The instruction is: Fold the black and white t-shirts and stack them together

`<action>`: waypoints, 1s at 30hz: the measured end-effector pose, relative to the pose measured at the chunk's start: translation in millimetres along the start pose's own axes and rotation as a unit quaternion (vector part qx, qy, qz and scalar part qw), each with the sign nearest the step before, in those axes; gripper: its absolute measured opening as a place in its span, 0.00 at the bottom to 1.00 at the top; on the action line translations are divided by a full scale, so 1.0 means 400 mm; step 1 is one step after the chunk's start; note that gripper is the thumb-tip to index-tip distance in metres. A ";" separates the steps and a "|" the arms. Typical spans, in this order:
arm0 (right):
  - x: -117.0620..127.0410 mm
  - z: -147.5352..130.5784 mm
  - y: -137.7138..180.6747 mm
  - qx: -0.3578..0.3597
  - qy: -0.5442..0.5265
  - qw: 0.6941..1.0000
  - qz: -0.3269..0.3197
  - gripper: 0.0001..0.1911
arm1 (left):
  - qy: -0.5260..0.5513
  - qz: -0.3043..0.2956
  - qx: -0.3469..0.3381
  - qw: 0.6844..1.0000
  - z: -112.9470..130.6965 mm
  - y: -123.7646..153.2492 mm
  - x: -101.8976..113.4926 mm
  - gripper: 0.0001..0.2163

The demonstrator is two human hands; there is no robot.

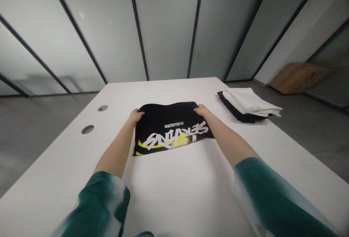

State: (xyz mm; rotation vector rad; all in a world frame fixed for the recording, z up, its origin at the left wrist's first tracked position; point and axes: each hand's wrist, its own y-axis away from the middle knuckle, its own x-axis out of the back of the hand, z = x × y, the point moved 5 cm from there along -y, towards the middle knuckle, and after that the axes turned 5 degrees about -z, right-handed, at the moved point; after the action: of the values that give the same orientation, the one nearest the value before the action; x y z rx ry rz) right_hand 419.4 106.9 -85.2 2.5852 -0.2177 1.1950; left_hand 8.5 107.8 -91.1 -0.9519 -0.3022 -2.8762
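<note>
A black folded T-shirt [169, 115] with white lettering and yellow print lies across the middle of the white table [174, 189], its lettering upside down to me. My left hand [136, 115] grips its far left corner, thumb on top and the other fingers mostly hidden. At the far right corner, my right hand [201, 110] pinches the cloth in the same way. The far edge between my hands sags slightly. Whether the cloth rests fully on the table or is partly raised, I cannot tell.
A stack of folded white cloth [249, 100] on black cloth [240, 116] sits near the table's right edge. Two round holes, a nearer one [87, 129] and a farther one [103, 108], pierce the left side. A wooden cabinet [297, 77] stands beyond, by glass panels [167, 26].
</note>
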 end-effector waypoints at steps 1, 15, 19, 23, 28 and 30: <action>0.003 0.004 0.002 0.007 -0.008 1.000 0.010 0.09 | 0.051 0.002 0.000 0.999 -0.006 -0.002 -0.001 0.12; 0.097 -0.011 -0.045 0.156 -0.210 0.953 0.155 0.31 | -0.038 0.078 -0.102 0.991 0.094 -0.033 0.040 0.34; 0.060 0.050 0.063 0.203 -0.014 0.968 0.145 0.23 | -0.212 -0.010 -0.126 0.969 0.035 0.083 0.007 0.32; 0.042 0.145 0.185 0.210 0.132 0.960 0.132 0.19 | -0.248 -0.050 -0.304 0.918 0.010 0.248 -0.009 0.29; 0.017 0.184 0.282 0.351 0.211 0.910 0.062 0.21 | -0.316 -0.109 -0.408 0.849 0.004 0.356 -0.039 0.16; 0.008 0.184 0.295 0.366 0.237 0.898 0.058 0.19 | -0.352 -0.102 -0.402 0.839 0.009 0.358 -0.049 0.12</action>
State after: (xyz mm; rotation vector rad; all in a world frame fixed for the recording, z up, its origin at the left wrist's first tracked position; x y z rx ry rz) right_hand 444.9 -28.3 -105.3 2.7406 0.2374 2.2561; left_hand 48.3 -30.5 -77.7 -2.2111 0.9042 -2.6633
